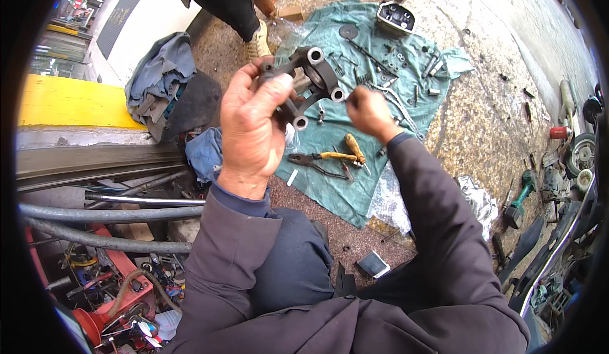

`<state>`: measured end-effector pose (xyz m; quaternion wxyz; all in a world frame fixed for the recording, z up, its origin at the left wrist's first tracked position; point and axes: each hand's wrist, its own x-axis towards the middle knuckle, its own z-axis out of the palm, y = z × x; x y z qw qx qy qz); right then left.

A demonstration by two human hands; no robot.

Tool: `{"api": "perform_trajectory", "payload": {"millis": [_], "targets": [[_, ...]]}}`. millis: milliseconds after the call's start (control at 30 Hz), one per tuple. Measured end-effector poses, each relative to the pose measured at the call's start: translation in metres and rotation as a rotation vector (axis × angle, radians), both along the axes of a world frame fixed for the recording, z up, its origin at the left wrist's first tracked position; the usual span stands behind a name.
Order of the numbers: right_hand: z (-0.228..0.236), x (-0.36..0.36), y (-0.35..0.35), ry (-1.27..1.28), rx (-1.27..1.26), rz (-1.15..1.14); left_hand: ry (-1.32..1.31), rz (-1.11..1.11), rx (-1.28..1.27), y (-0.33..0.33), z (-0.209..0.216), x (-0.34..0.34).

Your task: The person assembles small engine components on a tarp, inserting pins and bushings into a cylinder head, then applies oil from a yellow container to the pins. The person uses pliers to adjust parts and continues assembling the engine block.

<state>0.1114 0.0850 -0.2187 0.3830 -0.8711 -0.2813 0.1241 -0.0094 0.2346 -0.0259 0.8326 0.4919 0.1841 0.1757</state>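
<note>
The left hand [254,116] pinches a dark metal bracket [325,78], its thumb laid across the near side and its fingers mostly hidden behind. The bracket sticks out beyond the fingertips to the right, tilted, with a ring in its middle and bright open tube ends at its corners. The right hand [371,114] is just beside the bracket's right corner with fingers curled in; whether it pinches something or touches the bracket, I cannot tell.

Under both hands spreads a green cloth [352,198]. On it, below the bracket, lie pliers [304,158] and, touching or almost touching their handles, a screwdriver [353,143]. A chain [403,110] lies past the right hand; farther off are a gear [348,32] and a casing [394,21] at the cloth's far edge.

Beyond the cloth, another person's shoe [259,42] stands at far left, near a heap of rags [168,68]. A green drill [523,192] lies well apart on the right.
</note>
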Motion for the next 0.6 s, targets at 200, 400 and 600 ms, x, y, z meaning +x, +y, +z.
{"api": "perform_trajectory", "payload": {"millis": [200,400,600], "targets": [[0.157,0.021,-0.064,-0.037,0.480,-0.099,-0.049,-0.016,0.258,-0.044,0.009,0.012],[0.209,-0.023,-0.123,-0.048,0.655,-0.089,-0.150,-0.073,0.427,-0.102,0.022,0.014],[0.232,-0.032,-0.188,0.031,0.624,-0.102,-0.177,-0.142,0.446,-0.153,0.039,0.013]]}}
